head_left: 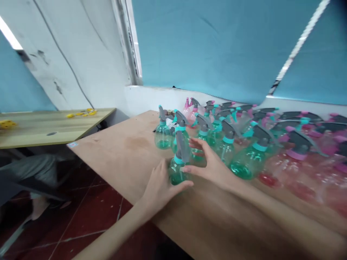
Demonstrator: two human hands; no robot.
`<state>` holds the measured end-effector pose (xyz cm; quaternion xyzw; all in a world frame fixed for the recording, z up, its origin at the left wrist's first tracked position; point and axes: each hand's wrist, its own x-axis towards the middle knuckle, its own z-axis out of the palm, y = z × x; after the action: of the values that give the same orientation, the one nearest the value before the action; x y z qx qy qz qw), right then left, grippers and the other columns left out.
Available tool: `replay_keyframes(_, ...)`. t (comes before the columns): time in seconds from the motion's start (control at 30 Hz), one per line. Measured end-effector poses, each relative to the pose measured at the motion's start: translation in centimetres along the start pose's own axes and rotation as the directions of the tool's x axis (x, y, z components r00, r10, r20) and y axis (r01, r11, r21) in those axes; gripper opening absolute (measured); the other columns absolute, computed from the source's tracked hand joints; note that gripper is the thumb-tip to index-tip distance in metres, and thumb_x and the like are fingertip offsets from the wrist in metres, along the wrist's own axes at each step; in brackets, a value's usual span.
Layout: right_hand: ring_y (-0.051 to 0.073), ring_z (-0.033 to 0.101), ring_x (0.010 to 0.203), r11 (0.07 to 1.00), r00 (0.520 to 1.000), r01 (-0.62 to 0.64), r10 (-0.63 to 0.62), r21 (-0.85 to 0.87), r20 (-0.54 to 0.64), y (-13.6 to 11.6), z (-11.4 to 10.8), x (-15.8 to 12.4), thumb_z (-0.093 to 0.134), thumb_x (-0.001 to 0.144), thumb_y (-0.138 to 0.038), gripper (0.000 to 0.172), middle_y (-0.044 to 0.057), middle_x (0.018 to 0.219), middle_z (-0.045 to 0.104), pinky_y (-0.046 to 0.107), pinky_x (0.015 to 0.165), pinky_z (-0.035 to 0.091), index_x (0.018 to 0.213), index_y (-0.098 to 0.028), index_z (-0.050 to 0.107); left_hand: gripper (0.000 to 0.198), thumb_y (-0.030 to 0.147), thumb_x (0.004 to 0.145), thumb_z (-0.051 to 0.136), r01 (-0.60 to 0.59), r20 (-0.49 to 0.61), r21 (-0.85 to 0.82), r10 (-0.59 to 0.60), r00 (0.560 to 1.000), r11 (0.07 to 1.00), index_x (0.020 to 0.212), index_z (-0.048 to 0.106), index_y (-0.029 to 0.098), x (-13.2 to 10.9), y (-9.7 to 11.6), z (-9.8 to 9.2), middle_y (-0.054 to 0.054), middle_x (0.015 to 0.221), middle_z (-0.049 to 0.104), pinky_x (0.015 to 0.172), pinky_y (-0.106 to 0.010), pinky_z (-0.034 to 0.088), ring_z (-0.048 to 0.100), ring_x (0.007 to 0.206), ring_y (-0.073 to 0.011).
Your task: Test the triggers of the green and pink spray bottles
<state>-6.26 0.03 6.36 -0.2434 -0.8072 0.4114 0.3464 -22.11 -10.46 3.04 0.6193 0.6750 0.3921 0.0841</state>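
A small green spray bottle (178, 169) with a grey trigger and teal collar stands near the front edge of the brown table (114, 151). My left hand (159, 187) wraps around its lower left side, thumb under its base. My right hand (210, 162) touches its right side with fingers spread, one finger reaching toward the neighbouring green bottle (202, 142). More green bottles (163, 135) stand just behind.
Several green and pink spray bottles (295, 151) crowd the table's right and back, below a blue window blind (217, 47). A second wooden table (48, 126) with yellow parts stands at the left. A seated person's legs (35, 173) show beneath it. The floor is red tile (86, 213).
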Motion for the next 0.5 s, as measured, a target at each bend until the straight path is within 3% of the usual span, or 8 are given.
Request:
replay_keyframes(0.1,0.023,0.046,0.125,0.999,0.996,0.037,-0.039,-0.025,-0.085,-0.3,-1.9,-2.0,0.074,0.07,-0.044,0.074,0.009,0.139,0.044,0.045,0.103,0.041,0.131,-0.024,0.036,0.065,0.06,0.068,0.073,-0.052,0.077,0.052,0.048,0.996,0.997,0.113,0.048,0.021,0.0,2.8,2.6,-0.009,0.106,0.057,0.085,-0.051,0.046,0.057,0.103,-0.0338)
replay_keyframes(0.27,0.025,0.058,0.103,0.993,0.972,0.042,-0.067,-0.113,-0.227,-0.1,-5.1,-5.0,0.067,0.076,-0.033,0.046,0.01,0.115,0.058,0.047,0.089,0.048,0.116,-0.02,0.046,0.072,0.067,0.063,0.073,-0.145,0.2,0.076,0.127,0.971,0.986,0.109,0.049,0.016,0.6,6.7,6.4,-0.011,0.102,0.057,0.086,-0.053,0.045,0.056,0.1,-0.0352)
replay_keyframes(0.5,0.019,0.058,0.085,0.989,0.946,-0.017,-0.032,-0.147,-0.323,0.6,-8.8,-8.6,0.058,0.072,-0.019,0.049,0.007,0.103,0.057,0.038,0.074,0.051,0.119,-0.02,0.043,0.076,0.061,0.067,0.074,-0.219,0.294,-0.023,0.216,0.931,0.975,0.121,0.043,0.018,0.6,10.6,10.2,-0.014,0.115,0.056,0.09,-0.055,0.042,0.053,0.108,-0.0364)
